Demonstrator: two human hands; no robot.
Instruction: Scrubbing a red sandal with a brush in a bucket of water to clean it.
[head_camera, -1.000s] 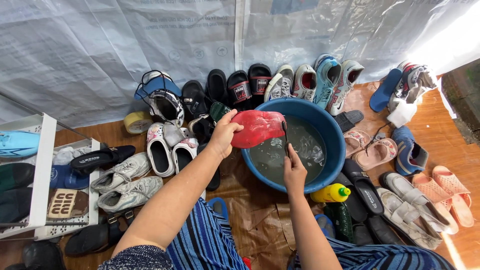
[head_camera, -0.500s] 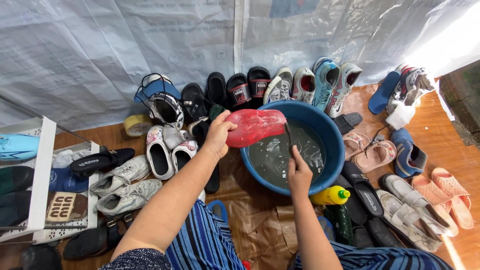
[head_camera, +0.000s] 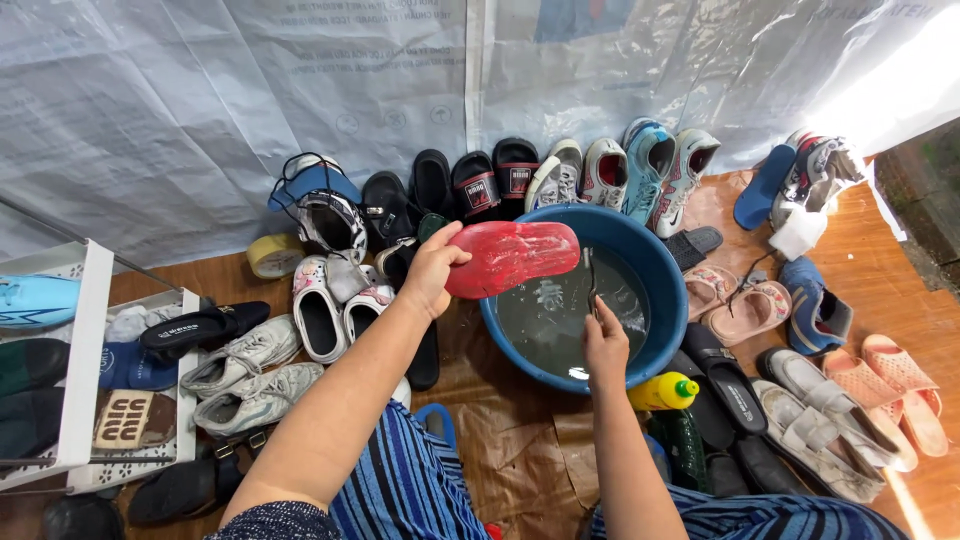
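My left hand (head_camera: 436, 272) grips the heel end of a red slipper (head_camera: 512, 257), sole side up, held over the left rim of a blue basin (head_camera: 660, 275) of dark water. My right hand (head_camera: 605, 343) is closed on a thin dark brush (head_camera: 591, 285) that points up into the basin, just right of the slipper. The brush head is hard to make out against the water.
Many shoes, sandals and sneakers ring the basin on a brown floor sheet. A yellow bottle with a green and red cap (head_camera: 662, 392) lies at the basin's near right. A white rack (head_camera: 75, 380) with shoes stands at the left. Grey tarpaulin hangs behind.
The red slipper has shifted slightly right, further over the basin. My right hand with the brush has lowered a little toward the basin's near rim.
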